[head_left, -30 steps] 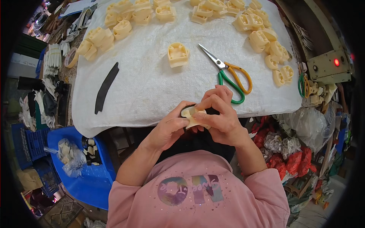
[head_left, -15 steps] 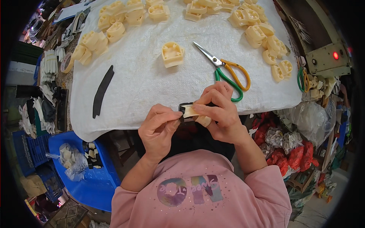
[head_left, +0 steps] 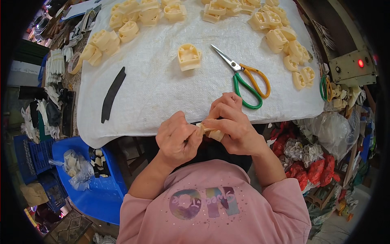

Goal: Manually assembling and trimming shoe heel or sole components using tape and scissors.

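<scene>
Head view: at frame centre, the left hand (head_left: pixel 176 136) and right hand (head_left: pixel 235 124) each have their grip clamped on a cream piece (head_left: pixel 215 134); scissors (head_left: pixel 235 66) lie above.

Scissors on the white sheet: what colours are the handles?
Green handle and yellow-orange handle, seen best in the head view.

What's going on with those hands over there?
A person's right hand grips a small cream piece by the near edge of the white cover. Their left hand is curled shut against it; what that pinches is hidden. On the cover lie scissors, a black strip and a lone cream block, with more blocks farther back.
</scene>
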Motion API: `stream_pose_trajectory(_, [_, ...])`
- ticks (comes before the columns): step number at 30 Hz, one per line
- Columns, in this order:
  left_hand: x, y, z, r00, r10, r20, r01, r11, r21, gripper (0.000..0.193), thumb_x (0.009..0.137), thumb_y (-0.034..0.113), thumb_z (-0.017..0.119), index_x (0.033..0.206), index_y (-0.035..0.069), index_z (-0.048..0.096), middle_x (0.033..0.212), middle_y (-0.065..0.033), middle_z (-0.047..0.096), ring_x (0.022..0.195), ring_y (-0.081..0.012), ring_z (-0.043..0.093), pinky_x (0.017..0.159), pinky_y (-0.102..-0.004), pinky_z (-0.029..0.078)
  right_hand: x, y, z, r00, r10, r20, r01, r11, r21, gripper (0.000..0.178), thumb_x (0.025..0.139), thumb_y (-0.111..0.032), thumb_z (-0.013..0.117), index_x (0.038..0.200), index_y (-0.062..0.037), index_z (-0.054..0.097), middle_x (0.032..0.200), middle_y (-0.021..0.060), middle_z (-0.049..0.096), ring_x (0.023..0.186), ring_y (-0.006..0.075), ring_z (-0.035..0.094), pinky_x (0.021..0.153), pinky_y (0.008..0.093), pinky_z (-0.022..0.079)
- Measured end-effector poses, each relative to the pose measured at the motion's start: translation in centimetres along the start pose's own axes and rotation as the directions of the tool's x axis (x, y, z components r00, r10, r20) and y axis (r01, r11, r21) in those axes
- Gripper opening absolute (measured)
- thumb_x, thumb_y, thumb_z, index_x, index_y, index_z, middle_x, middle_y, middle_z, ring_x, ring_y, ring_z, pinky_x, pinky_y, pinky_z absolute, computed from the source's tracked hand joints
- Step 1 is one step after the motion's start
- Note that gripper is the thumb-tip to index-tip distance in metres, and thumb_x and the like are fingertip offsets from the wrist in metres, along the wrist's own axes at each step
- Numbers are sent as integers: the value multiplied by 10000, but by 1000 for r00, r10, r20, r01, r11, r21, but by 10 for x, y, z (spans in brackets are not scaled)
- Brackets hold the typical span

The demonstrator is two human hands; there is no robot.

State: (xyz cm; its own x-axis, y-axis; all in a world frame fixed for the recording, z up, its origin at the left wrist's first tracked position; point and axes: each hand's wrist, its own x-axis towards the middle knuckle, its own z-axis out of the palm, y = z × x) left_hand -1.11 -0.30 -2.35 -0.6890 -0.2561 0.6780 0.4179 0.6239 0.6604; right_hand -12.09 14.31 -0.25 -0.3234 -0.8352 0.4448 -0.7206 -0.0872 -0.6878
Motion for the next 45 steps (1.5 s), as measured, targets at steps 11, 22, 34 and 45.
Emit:
stream_pose_trajectory(11, [1,3,-9,998,50,-25,-47,992,121,225,625,-35,755,807,48,653,726,-32,497,703,-210,482,618,-296,397,0,6,2,995,-70,-72,53,974,-221,438,606,-105,714,1035,-138,633,973,22,558,963,232,474,920,428,253])
stream_pose_trajectory(22, [7,7,-19,987,85,-134,-71,992,108,270,678,-26,731,885,89,602,893,-91,506,806,-269,508,681,-361,438,-27,-22,30,852,461,-249,-240,766,597,197,850,-141,630,963,-6,543,971,125,595,770,171,561,703,270,450])
stream_pose_trajectory(34, [5,14,-4,967,196,160,-236,929,286,200,663,-5,657,831,43,559,896,-116,579,723,-221,589,643,-326,383,-30,-19,31,715,677,-177,-231,466,854,226,968,-136,446,1095,35,524,1002,80,597,951,152,602,823,296,509])
stream_pose_trajectory(45, [14,24,3,953,98,287,-217,881,420,160,648,-14,651,744,46,537,830,-109,547,665,-222,524,629,-340,372,-15,-26,17,758,649,-64,-547,685,481,258,954,-177,434,1101,-4,555,876,98,669,734,132,623,652,277,495])
